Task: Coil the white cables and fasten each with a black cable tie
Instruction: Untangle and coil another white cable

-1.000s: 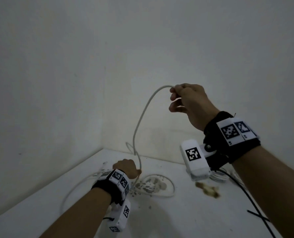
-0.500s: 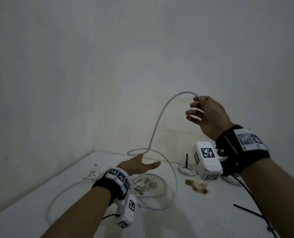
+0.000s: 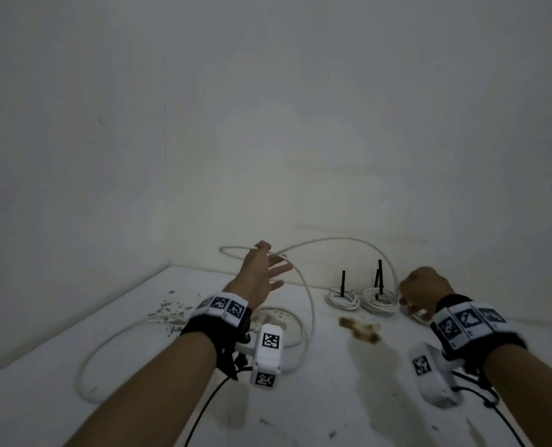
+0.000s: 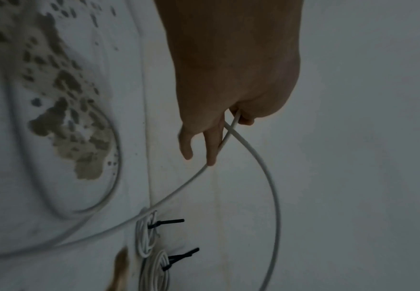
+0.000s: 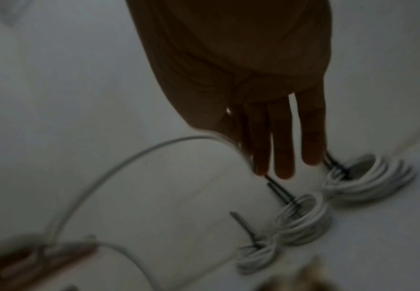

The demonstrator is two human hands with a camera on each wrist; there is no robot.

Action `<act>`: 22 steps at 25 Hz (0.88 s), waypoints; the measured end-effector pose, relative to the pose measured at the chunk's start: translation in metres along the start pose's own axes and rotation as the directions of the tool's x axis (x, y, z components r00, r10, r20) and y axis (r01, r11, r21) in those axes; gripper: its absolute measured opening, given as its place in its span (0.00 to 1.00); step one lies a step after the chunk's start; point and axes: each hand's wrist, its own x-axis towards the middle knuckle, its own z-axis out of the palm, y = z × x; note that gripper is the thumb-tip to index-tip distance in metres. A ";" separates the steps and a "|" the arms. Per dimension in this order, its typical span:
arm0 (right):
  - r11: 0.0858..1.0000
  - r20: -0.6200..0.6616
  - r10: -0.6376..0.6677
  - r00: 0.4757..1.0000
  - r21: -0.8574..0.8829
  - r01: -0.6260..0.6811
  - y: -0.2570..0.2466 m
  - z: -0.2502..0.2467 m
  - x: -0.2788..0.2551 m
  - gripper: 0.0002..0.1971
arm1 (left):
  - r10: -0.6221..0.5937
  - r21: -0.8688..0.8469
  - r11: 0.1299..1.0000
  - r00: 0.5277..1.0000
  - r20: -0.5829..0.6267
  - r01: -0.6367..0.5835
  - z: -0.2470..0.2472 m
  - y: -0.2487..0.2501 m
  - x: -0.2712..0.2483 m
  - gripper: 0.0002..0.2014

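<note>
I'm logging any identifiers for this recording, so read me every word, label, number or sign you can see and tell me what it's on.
No readable words, brands or numbers anywhere.
Black-and-white square marker patterns, not text: on the left wristband, the right wristband, and the white wrist camera box.
The white cables and black cable ties carry no visible print.

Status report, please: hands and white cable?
Left hand pinches loose white round cable, loop raised. Right hand at same cable, grip blurred. Tied white cable coils close by right hand.
</note>
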 end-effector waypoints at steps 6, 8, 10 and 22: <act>0.942 0.046 -0.307 0.951 0.154 0.297 -0.036 0.001 -0.018 0.14 | 0.077 0.369 0.912 0.959 0.272 -0.178 0.028 0.030 -0.024 0.13; 0.819 0.114 -0.380 0.918 0.503 0.277 -0.064 0.008 -0.042 0.15 | 0.024 0.391 0.906 0.941 0.337 -0.163 0.033 0.033 -0.028 0.22; 0.695 0.219 -0.456 0.863 0.693 0.191 -0.082 0.015 -0.064 0.19 | 0.081 0.401 0.889 0.938 0.338 -0.222 0.035 0.033 -0.033 0.28; 0.715 0.102 -0.365 0.925 0.667 0.209 -0.095 -0.003 -0.056 0.14 | -0.027 0.702 0.705 0.985 0.168 -0.101 -0.042 0.033 -0.029 0.18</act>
